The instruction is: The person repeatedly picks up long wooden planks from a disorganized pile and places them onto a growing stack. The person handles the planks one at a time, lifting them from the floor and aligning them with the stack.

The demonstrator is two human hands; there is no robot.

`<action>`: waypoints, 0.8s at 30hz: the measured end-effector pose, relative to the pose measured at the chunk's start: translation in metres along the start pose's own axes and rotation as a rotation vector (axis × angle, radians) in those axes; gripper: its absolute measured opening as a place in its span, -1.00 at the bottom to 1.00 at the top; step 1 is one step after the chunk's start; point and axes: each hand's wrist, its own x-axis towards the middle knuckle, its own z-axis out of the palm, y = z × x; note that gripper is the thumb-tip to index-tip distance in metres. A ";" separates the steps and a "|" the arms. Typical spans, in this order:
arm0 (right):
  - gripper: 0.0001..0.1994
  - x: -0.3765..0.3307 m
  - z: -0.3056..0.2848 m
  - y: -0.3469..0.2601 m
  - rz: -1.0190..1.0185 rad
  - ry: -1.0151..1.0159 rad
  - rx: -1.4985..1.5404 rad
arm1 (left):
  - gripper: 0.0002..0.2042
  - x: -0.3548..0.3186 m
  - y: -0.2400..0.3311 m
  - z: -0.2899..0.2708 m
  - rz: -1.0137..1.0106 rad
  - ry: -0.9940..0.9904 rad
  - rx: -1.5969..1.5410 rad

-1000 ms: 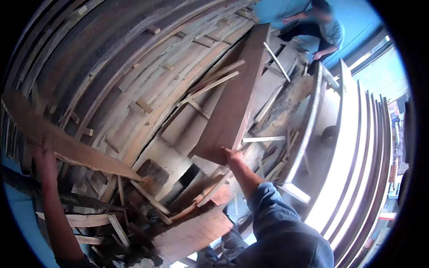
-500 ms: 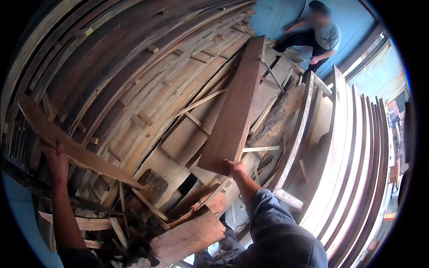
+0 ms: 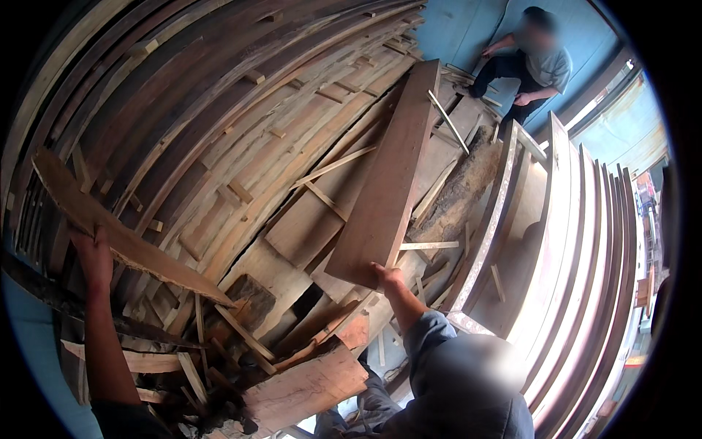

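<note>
My left hand (image 3: pixel 93 257) is closed around the lower edge of a narrow brown board (image 3: pixel 124 233) with a rough, bark-like edge. This board slants down from the left stack toward the middle. My right hand (image 3: pixel 387 278), at the end of a blue-grey sleeve, grips the near corner of a long reddish-brown plank (image 3: pixel 384 183), its fingers partly hidden underneath. The plank runs away from me toward the far wall. Under and beside it lie wide rough slabs (image 3: pixel 292 241) and thin wooden sticks (image 3: pixel 333 168).
Stacked boards with small spacer blocks (image 3: pixel 239 192) fill the left side. At right, upright planks (image 3: pixel 559 241) stand in a row. A bark-covered slab (image 3: pixel 457 190) lies between. A co-worker (image 3: pixel 537 66) is near the blue far wall. Offcuts (image 3: pixel 307 388) lie near my legs.
The view has shifted slightly, so the planks and the co-worker appear a little further right. Both my hands keep their hold on the same boards.
</note>
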 end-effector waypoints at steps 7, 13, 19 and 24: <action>-0.21 0.008 -0.002 0.003 0.058 -0.030 -0.061 | -0.33 0.004 -0.012 0.000 -0.031 -0.054 0.027; -0.18 0.000 -0.009 -0.001 0.033 -0.035 -0.061 | -0.34 0.003 -0.019 0.001 0.057 0.009 0.072; -0.18 0.013 -0.009 0.008 -0.013 -0.012 -0.092 | -0.30 0.000 0.004 0.005 0.035 0.005 -0.006; -0.20 0.009 -0.008 0.005 -0.051 -0.027 -0.089 | -0.28 0.003 -0.013 0.000 0.013 -0.016 0.055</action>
